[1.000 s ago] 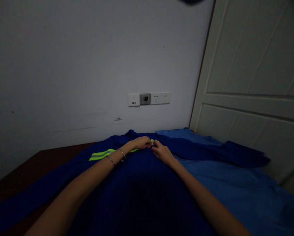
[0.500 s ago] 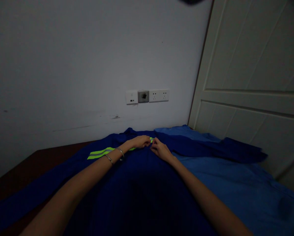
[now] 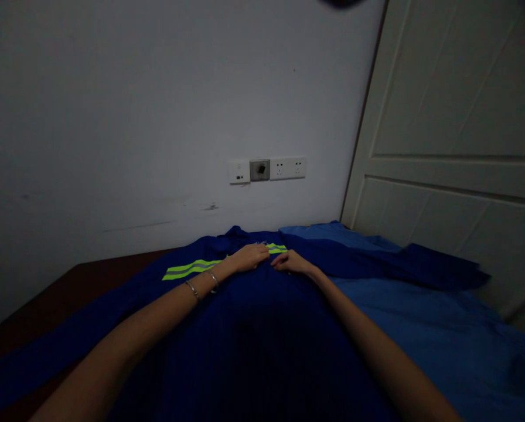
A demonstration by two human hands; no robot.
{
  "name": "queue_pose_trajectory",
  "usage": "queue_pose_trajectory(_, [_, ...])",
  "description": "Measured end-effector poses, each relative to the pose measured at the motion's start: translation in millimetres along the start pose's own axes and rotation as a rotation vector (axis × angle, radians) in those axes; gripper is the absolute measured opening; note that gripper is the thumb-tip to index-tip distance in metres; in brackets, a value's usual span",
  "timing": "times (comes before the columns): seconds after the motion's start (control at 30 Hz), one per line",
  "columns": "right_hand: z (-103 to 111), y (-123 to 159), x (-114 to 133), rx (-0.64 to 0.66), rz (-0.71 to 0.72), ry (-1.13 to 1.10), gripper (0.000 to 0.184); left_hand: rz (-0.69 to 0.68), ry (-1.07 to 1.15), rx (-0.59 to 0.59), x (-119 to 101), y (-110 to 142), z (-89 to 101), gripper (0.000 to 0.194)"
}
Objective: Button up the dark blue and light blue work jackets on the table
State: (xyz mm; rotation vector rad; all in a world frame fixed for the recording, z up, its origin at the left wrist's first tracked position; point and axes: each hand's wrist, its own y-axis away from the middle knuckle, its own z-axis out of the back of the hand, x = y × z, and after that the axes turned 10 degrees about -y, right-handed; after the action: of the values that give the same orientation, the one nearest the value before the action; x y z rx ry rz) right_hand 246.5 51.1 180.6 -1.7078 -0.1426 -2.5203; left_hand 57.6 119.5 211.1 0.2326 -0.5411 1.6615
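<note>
A dark blue work jacket (image 3: 227,328) lies spread out, with yellow-green and grey reflective stripes across its chest and one sleeve stretched to each side. At the middle of the chest, my left hand (image 3: 251,257) has its fingers curled down onto the jacket front beside the stripe; bracelets circle that wrist. Close by on the right, slightly apart, my right hand (image 3: 292,262) is bent with thumb and fingertips drawn together at the front's middle line. Dim light and the fingers hide the exact bit of cloth in each grip.
Under the jacket's right side is a lighter blue cloth (image 3: 403,322). A dark reddish-brown surface (image 3: 99,272) shows at the left. Behind stands a pale wall with a row of sockets (image 3: 287,168). A white panelled door (image 3: 447,135) is at the right.
My right hand has moved slightly right, away from my left, uncovering more of the stripe between them. My left hand stays at the jacket's middle. The view has shifted a little.
</note>
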Motion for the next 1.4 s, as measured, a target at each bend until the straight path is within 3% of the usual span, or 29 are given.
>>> queue_pose_trajectory(0.1, [3.7,5.0,12.3,0.010,-0.091,-0.206,0.023,-0.003,-0.060,-0.045,-0.8,4.5,-1.9,0.021])
queue_pose_trajectory(0.27, [-17.7,-4.1,16.8,-0.254,-0.156,-0.350,0.003,-0.011,-0.093,-0.082,-1.2,7.0,-8.6,0.019])
queue_pose_trajectory(0.33, [-25.7,-7.7,15.4,-0.293,-0.176,-0.339,0.007,-0.019,-0.107,-0.084,-2.3,7.6,-8.8,0.019])
queue_pose_trajectory(0.53, [-30.8,-1.2,19.6,-0.283,-0.176,-0.404,0.006,0.000,-0.149,-0.088,-5.3,9.5,-4.2,0.018])
queue_pose_trajectory(0.7, [-30.4,1.2,19.3,-0.228,-0.219,-0.594,0.004,0.067,-0.096,-0.108,-9.0,12.3,-9.8,0.019])
queue_pose_trajectory(0.97, [-33.7,-3.4,14.4,-0.307,-0.254,-0.690,0.008,0.494,0.430,-0.192,-16.6,19.7,-23.2,0.014])
queue_pose_trajectory(1.17, [-33.5,-2.1,13.9,-0.282,-0.220,-0.637,0.015,0.863,0.955,0.012,-15.5,19.2,-21.3,0.014])
queue_pose_trajectory(1.3, [-33.7,-3.2,16.4,-0.268,-0.192,-0.539,0.013,0.977,1.220,0.067,-18.8,16.8,-13.0,0.027])
queue_pose_trajectory(1.4, [-33.6,-4.1,17.3,-0.251,-0.164,-0.481,0.014,1.046,1.325,0.095,-20.4,13.4,-11.0,0.024])
